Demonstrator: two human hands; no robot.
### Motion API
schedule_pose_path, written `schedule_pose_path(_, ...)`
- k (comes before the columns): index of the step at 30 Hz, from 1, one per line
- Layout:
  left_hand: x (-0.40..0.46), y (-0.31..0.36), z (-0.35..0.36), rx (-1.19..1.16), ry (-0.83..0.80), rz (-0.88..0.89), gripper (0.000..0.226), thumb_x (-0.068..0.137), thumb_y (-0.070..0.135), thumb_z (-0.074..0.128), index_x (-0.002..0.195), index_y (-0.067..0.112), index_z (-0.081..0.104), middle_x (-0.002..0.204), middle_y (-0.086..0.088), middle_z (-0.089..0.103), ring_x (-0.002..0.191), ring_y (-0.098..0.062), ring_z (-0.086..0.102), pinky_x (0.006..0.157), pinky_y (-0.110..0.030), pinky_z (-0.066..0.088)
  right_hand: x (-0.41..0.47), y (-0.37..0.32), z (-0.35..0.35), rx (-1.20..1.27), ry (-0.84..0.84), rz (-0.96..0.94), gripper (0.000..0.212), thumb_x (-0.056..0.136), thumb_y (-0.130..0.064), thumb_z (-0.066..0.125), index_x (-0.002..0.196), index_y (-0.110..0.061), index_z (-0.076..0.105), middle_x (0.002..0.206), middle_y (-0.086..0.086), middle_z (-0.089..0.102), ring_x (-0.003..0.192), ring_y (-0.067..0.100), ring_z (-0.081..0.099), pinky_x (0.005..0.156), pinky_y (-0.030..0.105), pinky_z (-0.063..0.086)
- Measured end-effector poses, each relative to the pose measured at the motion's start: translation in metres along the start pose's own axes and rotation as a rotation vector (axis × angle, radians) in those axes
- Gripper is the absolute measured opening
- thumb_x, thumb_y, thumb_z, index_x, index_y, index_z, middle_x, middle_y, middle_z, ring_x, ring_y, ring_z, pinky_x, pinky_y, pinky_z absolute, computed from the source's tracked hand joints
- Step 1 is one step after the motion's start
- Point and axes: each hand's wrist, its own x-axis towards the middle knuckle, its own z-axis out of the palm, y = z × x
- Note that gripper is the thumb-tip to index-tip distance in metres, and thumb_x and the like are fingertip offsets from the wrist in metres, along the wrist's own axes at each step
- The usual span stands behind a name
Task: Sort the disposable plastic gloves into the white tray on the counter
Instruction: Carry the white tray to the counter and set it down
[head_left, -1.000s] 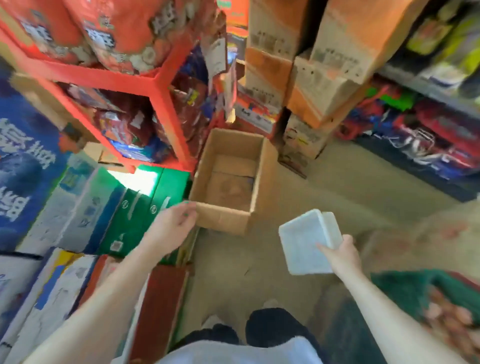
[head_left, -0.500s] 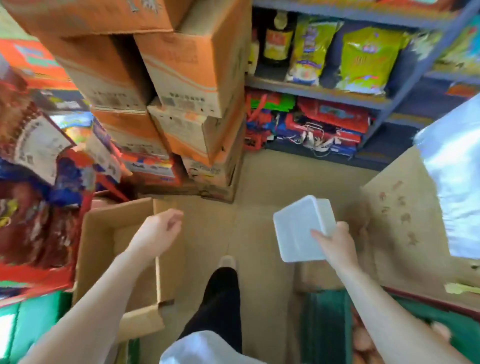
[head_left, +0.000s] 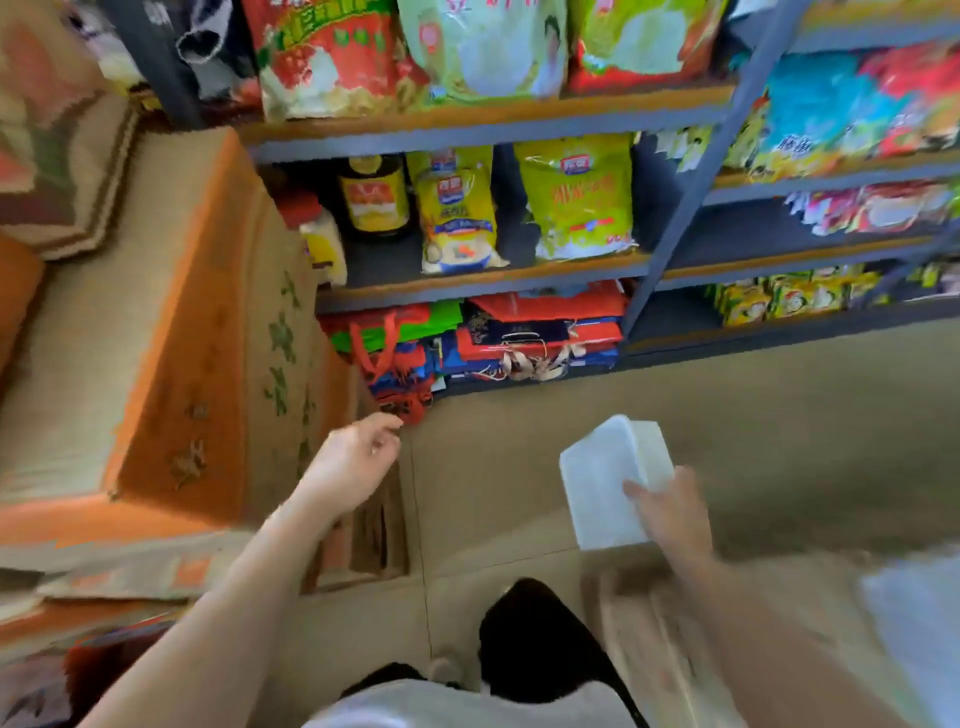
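The person stands in a narrow shop aisle, and the right hand (head_left: 670, 512) grips a white tray (head_left: 610, 480) by its near right edge, fingers curled round the rim, holding it tilted in the air over the tan floor (head_left: 753, 415). The left hand (head_left: 353, 454) is out in front on the left, fingers loosely curled and holding nothing, close beside a stack of cardboard boxes (head_left: 171, 338). Far ahead, blue metal shelving (head_left: 670, 218) carries bright snack bags (head_left: 576, 195) and folded carrier bags on the lowest level. I see no plastic gloves and no counter from here, and the picture is smeared with motion. So this looks like the fetching step: 1 tray in hand, sorting not yet begun. Next, I would guess, the tray must be set flat on the counter and the gloves found, with the left hand free for that.
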Motion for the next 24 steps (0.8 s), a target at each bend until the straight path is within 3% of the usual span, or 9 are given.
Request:
schedule_pose_path(3, 0.088, 0.053, -0.008, 0.011, 0.012, 0.123, 0.025, 0.093, 0.011, 0.048, 0.116, 0.014, 0.059, 0.096, -0.004, 0.067, 0.086, -0.019, 0.062, 0.071, -0.018, 0.038, 0.057, -0.011, -0.004, 0.012, 0.073, 0.118, 0.056, 0.081, -0.028, 0.069, 0.117, 0.003, 0.042, 0.113, 0.021, 0.055, 0.104, 0.037, 0.055, 0.080, 0.040, 0.043)
schedule_pose_path(6, 0.172, 0.095, -0.003, 0.035, -0.025, 0.175, 0.027, 0.094, 0.014, 0.048, 0.120, 0.013, 0.058, 0.096, -0.001, 0.065, 0.087, -0.017, 0.062, 0.076, -0.021, 0.041, 0.113, -0.027, -0.013, 0.085, 0.132, 0.225, 0.057, 0.079, -0.027, 0.071, 0.116, 0.006, 0.043, 0.116, 0.025, 0.055, 0.106, 0.041, 0.055, 0.081, 0.042, 0.046)
schedule_pose_path(10, 0.276, 0.155, 0.011, 0.109, -0.123, 0.232, 0.028, 0.093, 0.011, 0.050, 0.119, 0.010, 0.058, 0.096, -0.004, 0.061, 0.079, -0.015, 0.054, 0.069, -0.019, 0.033, 0.185, -0.060, -0.046, 0.177, 0.222, 0.317, 0.054, 0.079, -0.026, 0.072, 0.115, 0.005, 0.046, 0.115, 0.027, 0.057, 0.106, 0.041, 0.056, 0.082, 0.042, 0.046)
schedule_pose_path(13, 0.348, 0.194, 0.028, 0.173, -0.233, 0.286, 0.028, 0.092, 0.007, 0.047, 0.117, 0.003, 0.059, 0.076, 0.001, 0.057, 0.065, -0.013, 0.049, 0.058, -0.020, 0.033, 0.230, -0.083, -0.082, 0.223, 0.332, 0.316, 0.057, 0.080, -0.027, 0.071, 0.118, 0.003, 0.041, 0.118, 0.025, 0.055, 0.109, 0.040, 0.053, 0.085, 0.043, 0.044)
schedule_pose_path(18, 0.449, 0.271, 0.070, 0.287, -0.377, 0.383, 0.029, 0.092, 0.010, 0.048, 0.119, 0.010, 0.059, 0.099, -0.009, 0.067, 0.090, -0.023, 0.058, 0.072, -0.024, 0.033, 0.293, -0.098, -0.141, 0.292, 0.502, 0.369, 0.057, 0.081, -0.032, 0.068, 0.121, -0.003, 0.039, 0.117, 0.017, 0.054, 0.106, 0.036, 0.053, 0.080, 0.040, 0.044)
schedule_pose_path(24, 0.542, 0.393, 0.155, 0.394, -0.537, 0.627, 0.027, 0.093, 0.016, 0.051, 0.118, 0.013, 0.059, 0.104, -0.009, 0.067, 0.086, -0.022, 0.060, 0.070, -0.026, 0.040, 0.347, -0.073, -0.190, 0.392, 0.675, 0.566, 0.057, 0.081, -0.034, 0.067, 0.122, -0.008, 0.038, 0.115, 0.012, 0.055, 0.102, 0.032, 0.055, 0.078, 0.041, 0.046)
